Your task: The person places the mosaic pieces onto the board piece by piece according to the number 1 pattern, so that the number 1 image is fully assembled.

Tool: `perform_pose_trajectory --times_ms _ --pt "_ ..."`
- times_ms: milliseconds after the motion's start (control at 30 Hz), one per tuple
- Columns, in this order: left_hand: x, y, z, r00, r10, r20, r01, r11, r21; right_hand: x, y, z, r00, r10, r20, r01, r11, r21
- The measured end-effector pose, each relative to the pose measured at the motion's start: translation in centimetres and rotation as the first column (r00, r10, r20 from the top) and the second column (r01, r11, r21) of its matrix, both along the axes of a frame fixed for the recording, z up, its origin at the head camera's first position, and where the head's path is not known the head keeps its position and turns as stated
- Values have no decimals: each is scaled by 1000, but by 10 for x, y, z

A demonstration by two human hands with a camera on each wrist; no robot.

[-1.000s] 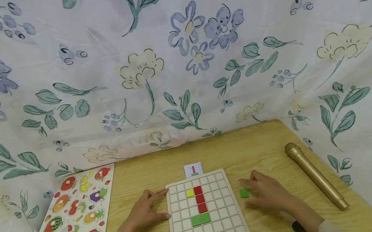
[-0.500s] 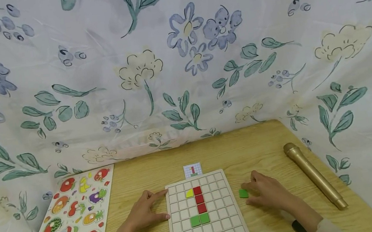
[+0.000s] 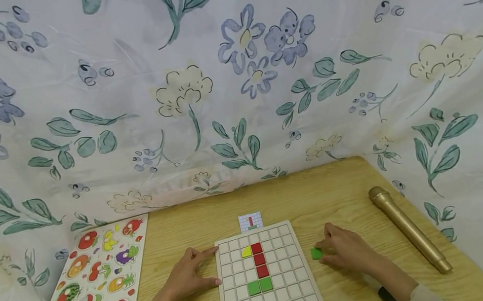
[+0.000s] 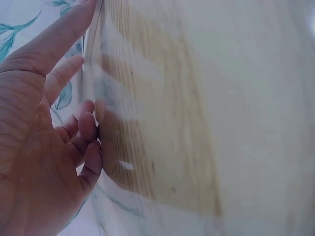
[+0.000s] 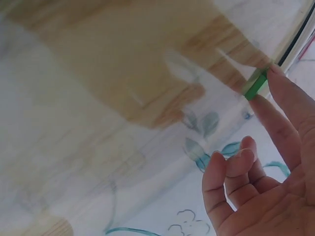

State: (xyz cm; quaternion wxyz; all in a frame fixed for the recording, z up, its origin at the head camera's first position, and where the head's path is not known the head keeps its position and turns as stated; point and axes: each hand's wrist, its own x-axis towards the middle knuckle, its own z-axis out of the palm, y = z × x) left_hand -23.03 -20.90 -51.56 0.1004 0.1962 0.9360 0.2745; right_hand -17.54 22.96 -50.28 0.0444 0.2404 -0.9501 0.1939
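Observation:
A square wooden grid board (image 3: 299,290) lies on the table. On it sit a yellow piece (image 3: 246,252), a column of red square tiles (image 3: 259,259) and a pair of green square tiles (image 3: 254,288). My left hand (image 3: 188,277) touches the board's left edge with thumb and index finger, which are spread apart; its other fingers bend loosely in the left wrist view. Right of the board, my right hand (image 3: 346,248) pinches a loose green tile (image 5: 256,84) between thumb and index finger, low at the tabletop. Fingers cover part of that tile in the head view.
A small printed pattern card (image 3: 250,221) lies at the board's far edge. To the left is a fruit puzzle board (image 3: 99,276); a gold microphone (image 3: 410,228) lies along the right side. A floral curtain (image 3: 235,96) hangs behind the wooden table (image 3: 318,191).
The right thumb and index finger have closed in on the loose green tile, which now looks slightly tilted. The left hand stays at the board's edge.

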Motion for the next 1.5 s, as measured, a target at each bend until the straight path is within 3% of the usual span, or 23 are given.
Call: perform_pose_trajectory --times_ms 1033,1267,1500 --pt "1 -1 0 1000 -19 -22 19 1000 11 2 -8 -3 997 25 -70 -24 1000 9" --pt "2 -2 -5 998 -22 -63 24 999 29 1 -17 4 995 44 -92 -46 999 -15" --pt "0 -1 -5 1000 -12 -25 12 1000 15 -4 -36 16 990 87 -112 -92 995 -37"
